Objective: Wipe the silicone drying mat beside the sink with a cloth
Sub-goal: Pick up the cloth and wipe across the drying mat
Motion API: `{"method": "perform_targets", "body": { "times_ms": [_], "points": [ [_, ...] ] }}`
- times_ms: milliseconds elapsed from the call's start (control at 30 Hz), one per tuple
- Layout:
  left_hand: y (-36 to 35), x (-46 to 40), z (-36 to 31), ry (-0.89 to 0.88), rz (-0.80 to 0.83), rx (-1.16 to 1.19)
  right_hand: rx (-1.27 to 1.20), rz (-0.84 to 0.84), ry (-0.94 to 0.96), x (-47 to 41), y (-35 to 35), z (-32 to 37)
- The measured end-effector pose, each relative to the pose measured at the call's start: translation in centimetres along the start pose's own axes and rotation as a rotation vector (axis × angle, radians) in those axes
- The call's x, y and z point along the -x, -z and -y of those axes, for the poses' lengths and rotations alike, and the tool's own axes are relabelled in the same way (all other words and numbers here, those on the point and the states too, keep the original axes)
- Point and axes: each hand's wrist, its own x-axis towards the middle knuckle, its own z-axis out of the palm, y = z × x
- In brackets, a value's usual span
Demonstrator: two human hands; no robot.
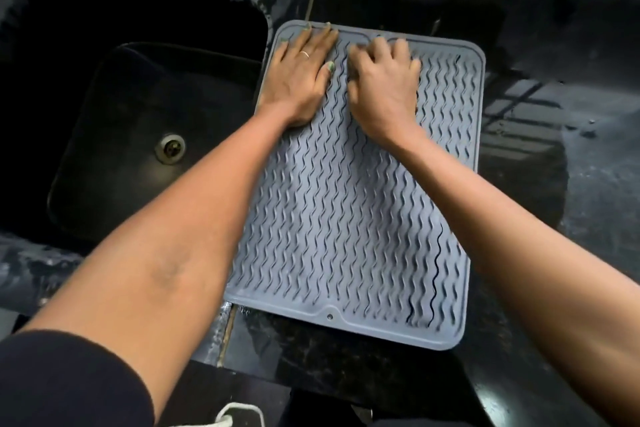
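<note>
Two hands are pressed on the grey, wavy-ribbed silicone mat on the glossy black table. Left hand is laid flat, fingers straight; right hand is curled, its grip blurred, contents not discernible.

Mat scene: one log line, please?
left hand flat on mat | right hand curled, blurred | cloth unseen | sink left

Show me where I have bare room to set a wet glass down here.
The near half of the grey mat, below both wrists, is bare. Dark counter right of the mat is free too, though wet-looking. The mat's far end is crowded: the left hand lies flat there, and the right hand is curled beside it. The sink borders the left.
</note>
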Motion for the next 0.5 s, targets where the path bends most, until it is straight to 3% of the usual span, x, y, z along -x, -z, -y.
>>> {"method": "perform_targets", "body": {
  "times_ms": [267,367,433,500],
  "points": [
    [-0.1,0.0,0.2,0.010,0.009,0.003,-0.182,0.087,0.132,10.1,3.3,2.0],
    [-0.2,0.0,0.1,0.013,0.016,0.002,-0.462,0.159,-0.036,8.4,4.7,1.8],
    [-0.3,0.0,0.2,0.013,0.017,0.007,-0.640,0.031,-0.217,4.9,5.1,1.4],
    [-0.2,0.0,0.2,0.012,0.018,0.008,-0.557,-0.102,-0.245,0.8,4.2,0.8]
  ]
}}
